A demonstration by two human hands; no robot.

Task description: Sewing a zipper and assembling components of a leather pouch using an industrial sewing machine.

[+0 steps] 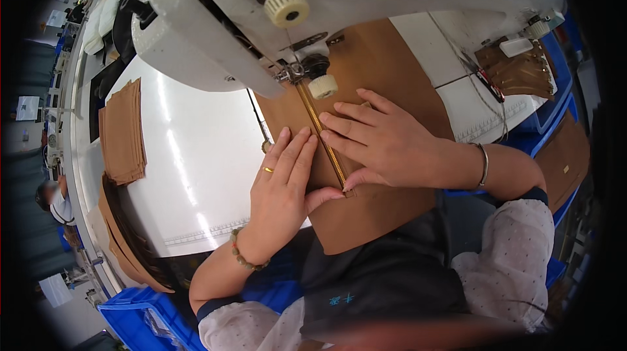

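Observation:
A brown fabric panel lies under the needle area of a white sewing machine, with a gold-toothed zipper running down it from the presser foot. My left hand rests on the panel left of the zipper, fingers stretched out and thumb angled toward the zipper's lower end. Just right of the zipper, my right hand lies with fingers extended and slightly spread, its thumb touching near that same end. The tips of both thumbs are close together on the panel.
Brown cut pieces are stacked on the white tabletop at left. Scissors and a small brown piece lie at right. Blue bins flank the table, with more brown pieces. Another person sits at far left.

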